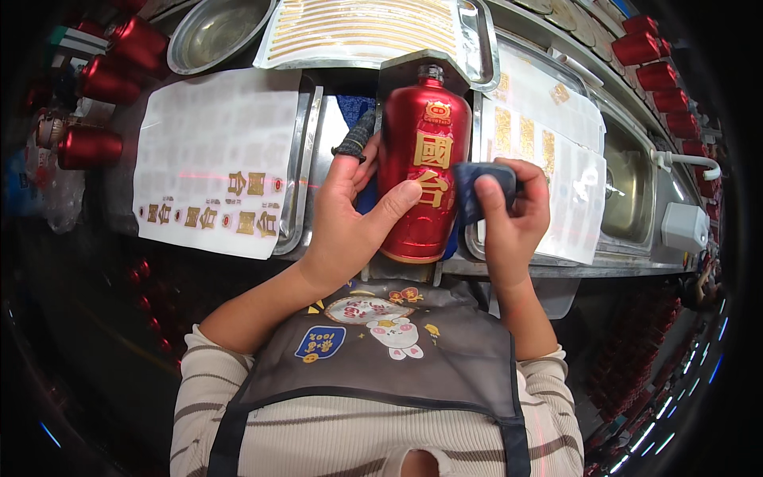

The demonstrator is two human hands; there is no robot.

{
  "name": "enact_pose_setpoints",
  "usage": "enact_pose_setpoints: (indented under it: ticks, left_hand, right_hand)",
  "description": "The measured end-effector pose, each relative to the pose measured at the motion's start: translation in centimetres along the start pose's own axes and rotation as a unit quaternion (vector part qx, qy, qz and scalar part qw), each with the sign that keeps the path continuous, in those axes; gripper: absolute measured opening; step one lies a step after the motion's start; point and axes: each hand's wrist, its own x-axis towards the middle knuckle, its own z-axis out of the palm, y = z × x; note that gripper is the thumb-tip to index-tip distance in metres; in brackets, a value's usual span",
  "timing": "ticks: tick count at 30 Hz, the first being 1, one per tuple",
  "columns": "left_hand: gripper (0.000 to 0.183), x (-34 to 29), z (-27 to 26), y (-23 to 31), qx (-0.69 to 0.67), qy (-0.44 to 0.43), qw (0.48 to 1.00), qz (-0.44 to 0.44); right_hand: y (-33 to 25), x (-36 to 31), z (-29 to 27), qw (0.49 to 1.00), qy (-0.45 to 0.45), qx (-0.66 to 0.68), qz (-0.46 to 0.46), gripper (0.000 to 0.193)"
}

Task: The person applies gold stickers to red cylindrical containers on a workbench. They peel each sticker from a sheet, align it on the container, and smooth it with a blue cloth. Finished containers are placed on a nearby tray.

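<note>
A shiny red bottle [405, 213] with raised gold lettering and a gold emblem lies in a metal holder [427, 60], its dark neck pointing away from me. My left hand [354, 195] grips it from the left, the thumb pressed on the front beside the lettering. A dark covering sits on one finger of that hand. At the bottle's right side, my right hand [513, 215] pinches a flat dark blue pad [470, 191] between thumb and fingers. The pad's edge is against or very close to the lettering; whether it touches I cannot tell.
On the left, a white sheet [214, 119] bears several gold decals. Another decal sheet [576, 191] lies right, beside a sink [628, 191] with a white tap [691, 161]. A gold-striped sheet [362, 36] and metal bowl [218, 36] stand behind. Red bottles [91, 149] line the left.
</note>
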Motion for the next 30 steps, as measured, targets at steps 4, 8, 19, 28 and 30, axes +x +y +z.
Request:
enact_pose_setpoints:
  ticks: [4,8,19,28,30]
  left_hand:
    - [0.044,0.0,-0.2,-0.1,0.025,0.005,1.0,0.009]
    - [0.059,-0.2,-0.2,0.3,0.048,0.004,0.997,0.054]
    - [0.035,1.7,-1.9,2.7,0.586,-0.098,0.724,0.35]
    - [0.04,1.3,-2.1,2.2,0.566,-0.149,0.729,0.356]
    - [0.042,2.3,-2.9,1.9,0.569,-0.108,0.727,0.368]
  right_hand:
    - [-0.1,-0.8,-0.8,0.997,0.004,-0.018,-0.072,0.027]
    - [1.0,0.4,-0.7,0.999,0.036,-0.005,-0.009,0.026]
    - [0.8,1.6,-1.8,0.982,0.006,0.147,0.12,0.019]
    - [-1.5,-1.1,0.2,0.99,-0.064,0.065,0.109,0.018]
    - [-2.0,-0.9,1.2,0.992,-0.079,0.016,0.095,0.027]
